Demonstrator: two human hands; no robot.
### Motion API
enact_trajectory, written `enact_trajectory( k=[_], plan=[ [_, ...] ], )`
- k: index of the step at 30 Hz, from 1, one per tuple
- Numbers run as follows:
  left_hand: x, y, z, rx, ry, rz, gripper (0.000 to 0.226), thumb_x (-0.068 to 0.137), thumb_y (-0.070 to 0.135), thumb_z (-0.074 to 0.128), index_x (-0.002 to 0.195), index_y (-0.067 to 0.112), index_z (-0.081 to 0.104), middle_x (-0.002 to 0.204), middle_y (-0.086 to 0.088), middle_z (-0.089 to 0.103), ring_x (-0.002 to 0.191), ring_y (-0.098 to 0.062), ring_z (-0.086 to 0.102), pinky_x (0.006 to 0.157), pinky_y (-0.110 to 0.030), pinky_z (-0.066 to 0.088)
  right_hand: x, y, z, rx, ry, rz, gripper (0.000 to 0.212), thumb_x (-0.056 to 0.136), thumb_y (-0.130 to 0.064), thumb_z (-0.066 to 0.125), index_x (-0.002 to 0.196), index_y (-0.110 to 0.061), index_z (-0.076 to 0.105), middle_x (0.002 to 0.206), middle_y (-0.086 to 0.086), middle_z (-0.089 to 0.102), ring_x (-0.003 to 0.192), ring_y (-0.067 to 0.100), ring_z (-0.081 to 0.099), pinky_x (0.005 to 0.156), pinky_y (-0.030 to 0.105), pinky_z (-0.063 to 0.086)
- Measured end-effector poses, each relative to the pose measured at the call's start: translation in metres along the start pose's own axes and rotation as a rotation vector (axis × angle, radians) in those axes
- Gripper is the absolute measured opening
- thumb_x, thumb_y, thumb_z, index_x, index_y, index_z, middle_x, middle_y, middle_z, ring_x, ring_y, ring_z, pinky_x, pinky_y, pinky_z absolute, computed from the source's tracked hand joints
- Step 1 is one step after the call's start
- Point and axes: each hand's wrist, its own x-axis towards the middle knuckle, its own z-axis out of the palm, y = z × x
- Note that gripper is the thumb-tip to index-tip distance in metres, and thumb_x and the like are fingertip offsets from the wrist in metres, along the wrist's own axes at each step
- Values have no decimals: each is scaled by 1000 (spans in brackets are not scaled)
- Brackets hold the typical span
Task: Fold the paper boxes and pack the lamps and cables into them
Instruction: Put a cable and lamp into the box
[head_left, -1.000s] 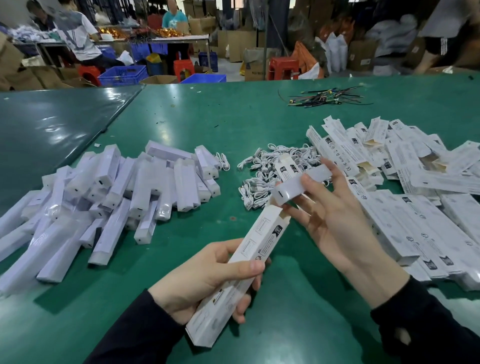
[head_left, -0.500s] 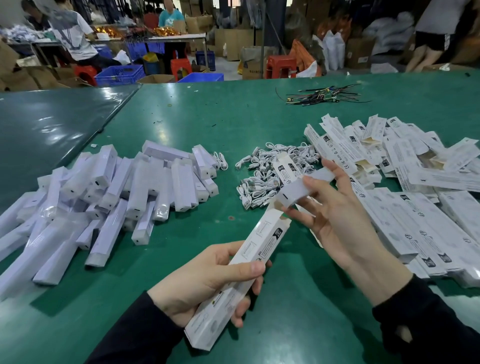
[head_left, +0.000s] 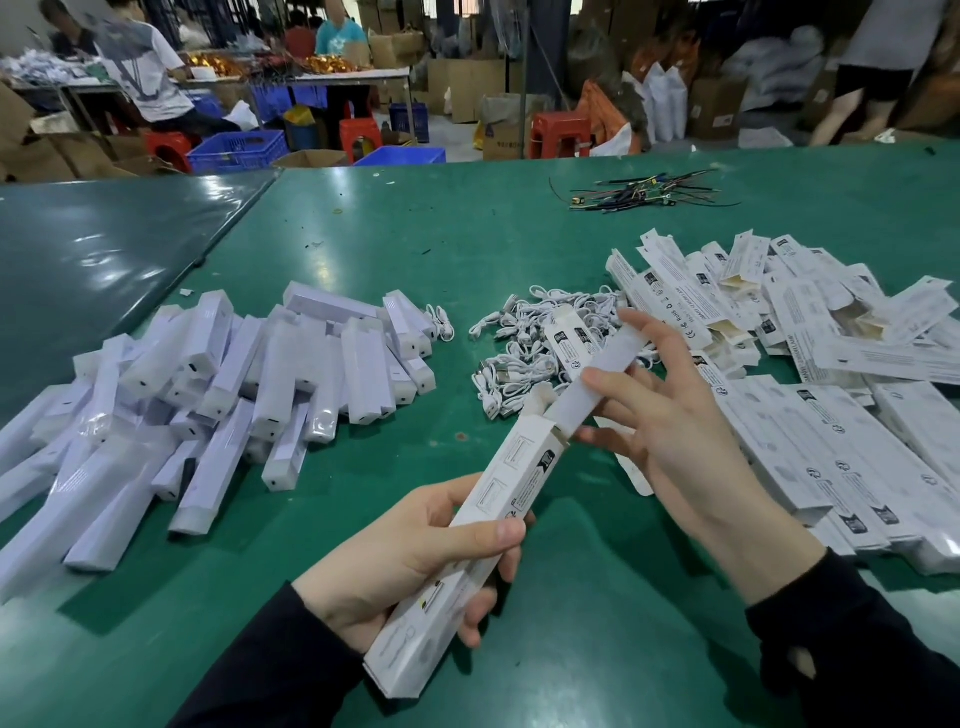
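Gripping the paper box (head_left: 467, 561) in the left hand (head_left: 410, 551), open end pointing up-right, while the right hand (head_left: 675, 431) pinches a lamp (head_left: 597, 379) half inside, bare green table (head_left: 571, 623) underneath.

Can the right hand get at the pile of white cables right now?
Probably not yet: the right hand holds a lamp partly in the box. The cables lie just beyond, nothing over them.

Lamp pile (head_left: 218, 395) on counter (head_left: 467, 234) at left. Cable heap (head_left: 524, 343) centre. Box pile (head_left: 831, 374) right. Wire bundle (head_left: 644, 195) far behind. Held box (head_left: 478, 519) in front, lamp (head_left: 597, 384) partly in its far end.
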Motion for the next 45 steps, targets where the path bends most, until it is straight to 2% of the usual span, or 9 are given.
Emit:
enact_trajectory(
  k=[5, 8, 12, 15, 21, 27, 34, 37, 45],
  plan=[
    [0, 1, -1, -8, -4, 24, 31, 71, 25, 81, 99, 18, 68, 73, -11, 58, 44, -16, 51, 42, -26, 52, -1, -7, 0, 52, -18, -66, 56, 88, 0, 63, 132, -33, 52, 114, 16, 69, 94, 23, 69, 67, 25, 57],
    [-1, 1, -2, -20, -44, 32, 41, 68, 29, 87, 102, 15, 68, 75, -13, 58, 44, -17, 53, 43, -27, 53, -2, -8, 1, 101, -37, -78, 60, 86, -2, 64, 134, -35, 50, 116, 17, 69, 99, 26, 68, 71, 26, 57],
    [-3, 0, -3, 5, -102, 10, 39, 78, 27, 78, 110, 8, 66, 76, -15, 60, 45, -18, 58, 45, -28, 54, -4, -6, 3, 11, -16, -129, 59, 84, 2, 66, 131, -32, 52, 120, 25, 63, 96, 20, 71, 71, 25, 57],
    [-3, 1, -3, 28, -108, 10, 42, 77, 32, 80, 110, 8, 67, 75, -14, 60, 44, -18, 58, 45, -27, 53, -4, -6, 3, 9, -18, -131, 47, 89, -1, 62, 127, -28, 54, 107, 16, 72, 97, 23, 71, 69, 26, 57],
    [-2, 2, -2, 35, -147, 13, 56, 77, 38, 80, 116, 2, 61, 74, -14, 59, 45, -16, 58, 45, -26, 53, -2, -9, 2, 76, 47, -115, 23, 94, -21, 58, 115, -31, 60, 98, 11, 75, 77, 21, 73, 62, 26, 56],
    [-2, 2, -2, 29, -162, -7, 60, 80, 43, 76, 118, 0, 60, 70, -13, 60, 43, -15, 58, 45, -26, 54, -1, -12, 1, 366, 58, 100, 18, 90, -22, 60, 106, -25, 68, 95, 14, 75, 77, 19, 74, 55, 23, 56],
    [-1, 3, -4, -1, -182, -7, 57, 86, 44, 70, 118, -2, 59, 69, -12, 61, 42, -15, 58, 42, -24, 53, 1, -2, 0, 153, 111, 106, 17, 95, -20, 60, 109, -25, 68, 73, -5, 70, 59, 10, 66, 48, 20, 52],
    [-1, 2, -5, -11, -197, 0, 52, 87, 42, 69, 118, 1, 61, 70, -13, 61, 42, -14, 58, 42, -24, 52, 3, -1, -4, 103, 139, 93, 17, 95, -20, 60, 109, -25, 68, 72, -6, 69, 62, 13, 66, 55, 24, 55],
    [0, 0, -5, 21, -112, -39, 46, 82, 40, 74, 110, 5, 66, 69, -12, 60, 41, -16, 57, 41, -25, 52, 3, -2, -6, -175, 166, -74, 19, 94, -19, 64, 109, -29, 68, 68, -6, 71, 51, 12, 62, 52, 23, 55]
  ],
)
